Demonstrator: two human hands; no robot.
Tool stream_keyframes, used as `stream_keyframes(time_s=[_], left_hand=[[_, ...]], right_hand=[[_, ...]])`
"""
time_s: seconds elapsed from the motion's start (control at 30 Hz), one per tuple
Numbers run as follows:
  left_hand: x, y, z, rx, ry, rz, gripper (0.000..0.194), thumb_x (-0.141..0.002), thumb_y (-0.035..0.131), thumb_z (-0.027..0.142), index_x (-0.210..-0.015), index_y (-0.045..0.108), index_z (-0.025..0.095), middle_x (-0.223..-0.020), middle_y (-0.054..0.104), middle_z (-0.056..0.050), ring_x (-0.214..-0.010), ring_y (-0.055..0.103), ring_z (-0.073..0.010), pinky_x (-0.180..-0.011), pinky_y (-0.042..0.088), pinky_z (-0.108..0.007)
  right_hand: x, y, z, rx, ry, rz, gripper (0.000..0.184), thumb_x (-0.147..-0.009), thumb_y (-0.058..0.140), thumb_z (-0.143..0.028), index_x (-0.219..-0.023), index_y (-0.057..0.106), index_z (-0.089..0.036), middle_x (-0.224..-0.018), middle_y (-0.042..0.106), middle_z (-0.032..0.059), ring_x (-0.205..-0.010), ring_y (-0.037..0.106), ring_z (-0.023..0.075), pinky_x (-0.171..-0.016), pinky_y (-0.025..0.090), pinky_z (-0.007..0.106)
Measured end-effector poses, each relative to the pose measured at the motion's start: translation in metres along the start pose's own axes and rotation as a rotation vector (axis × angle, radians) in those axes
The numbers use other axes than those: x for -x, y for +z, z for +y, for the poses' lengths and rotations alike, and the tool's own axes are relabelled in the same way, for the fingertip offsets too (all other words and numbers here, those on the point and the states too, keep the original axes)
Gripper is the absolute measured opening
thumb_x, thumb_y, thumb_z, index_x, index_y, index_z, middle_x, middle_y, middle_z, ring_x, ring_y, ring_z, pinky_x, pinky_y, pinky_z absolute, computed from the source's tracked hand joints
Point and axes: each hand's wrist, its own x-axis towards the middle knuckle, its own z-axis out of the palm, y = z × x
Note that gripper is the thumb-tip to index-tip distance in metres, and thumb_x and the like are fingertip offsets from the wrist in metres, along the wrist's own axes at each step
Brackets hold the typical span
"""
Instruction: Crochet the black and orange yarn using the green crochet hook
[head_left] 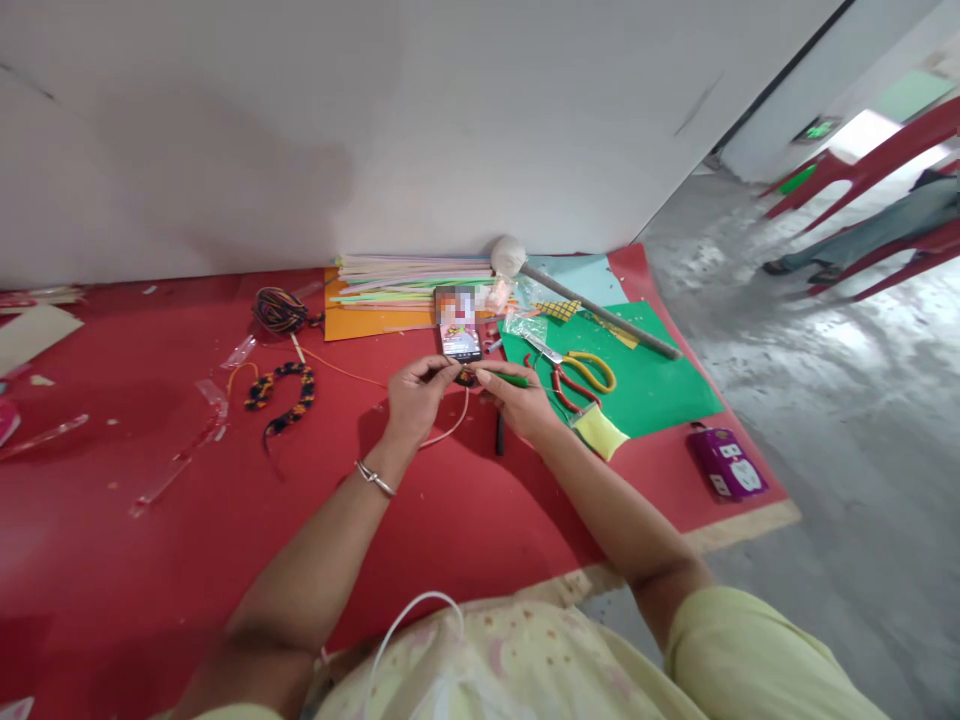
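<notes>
My left hand (420, 398) is closed in a pinch on a small dark crochet piece (466, 378), mostly hidden by the fingertips. From the ball of dark multicoloured yarn (279, 310), an orange strand (341, 370) runs towards this hand. My right hand (523, 407) is closed around a green-handled crochet hook (513, 380), its tip meeting the work between both hands. Just beyond the fingers, a phone (459, 338) with a lit screen leans upright. A curled black-and-orange crocheted strip (296, 398) lies to the left.
On the red-covered table (300, 540) are scissors (589, 370), red-handled pliers (570, 390), a yellow pouch (601, 432) and a purple box (727, 462). Pipe cleaners (412, 270) and a stick with a white ball (600, 310) lie near the wall. A person's leg (877, 230) shows at right.
</notes>
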Motion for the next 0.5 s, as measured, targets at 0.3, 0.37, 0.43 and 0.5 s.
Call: stream_keyframes(time_s=[0.3, 0.37, 0.43, 0.5], left_hand=[[0.002, -0.003, 0.004, -0.044, 0.110, 0.035, 0.010, -0.078, 0.087, 0.028, -0.083, 0.083, 0.021, -0.077, 0.073, -0.002, -0.066, 0.060, -0.0112, -0.060, 0.046, -0.022], [-0.001, -0.004, 0.006, 0.048, 0.072, 0.062, 0.013, -0.075, 0.088, 0.029, -0.081, 0.081, 0.020, -0.071, 0.069, 0.000, -0.056, 0.052, -0.0077, -0.052, 0.039, -0.021], [-0.004, -0.004, 0.008, 0.160, -0.034, 0.074, 0.022, -0.069, 0.091, 0.033, -0.079, 0.078, 0.019, -0.065, 0.065, 0.002, -0.048, 0.045, -0.0054, -0.045, 0.030, -0.020], [-0.006, -0.004, 0.010, 0.224, -0.127, 0.080, 0.030, -0.064, 0.093, 0.037, -0.080, 0.076, 0.018, -0.061, 0.062, 0.003, -0.044, 0.042, -0.0047, -0.042, 0.024, -0.020]], right_hand=[[0.011, 0.029, 0.011, -0.102, -0.021, 0.157, 0.031, -0.071, 0.093, -0.045, -0.094, 0.086, -0.026, -0.081, 0.080, 0.0007, -0.069, 0.072, 0.0142, -0.048, 0.047, 0.020], [0.006, 0.035, 0.010, -0.086, -0.054, 0.161, 0.029, -0.070, 0.094, -0.043, -0.092, 0.086, -0.025, -0.077, 0.079, 0.0007, -0.069, 0.072, 0.0144, -0.050, 0.048, 0.021], [0.000, 0.038, 0.010, -0.105, -0.060, 0.164, 0.029, -0.067, 0.095, -0.040, -0.089, 0.086, -0.024, -0.079, 0.081, 0.0011, -0.074, 0.075, 0.0161, -0.056, 0.053, 0.023], [-0.006, 0.038, 0.012, -0.160, -0.038, 0.170, 0.030, -0.063, 0.097, -0.038, -0.087, 0.085, -0.024, -0.079, 0.081, 0.0007, -0.076, 0.076, 0.0169, -0.061, 0.058, 0.024]])
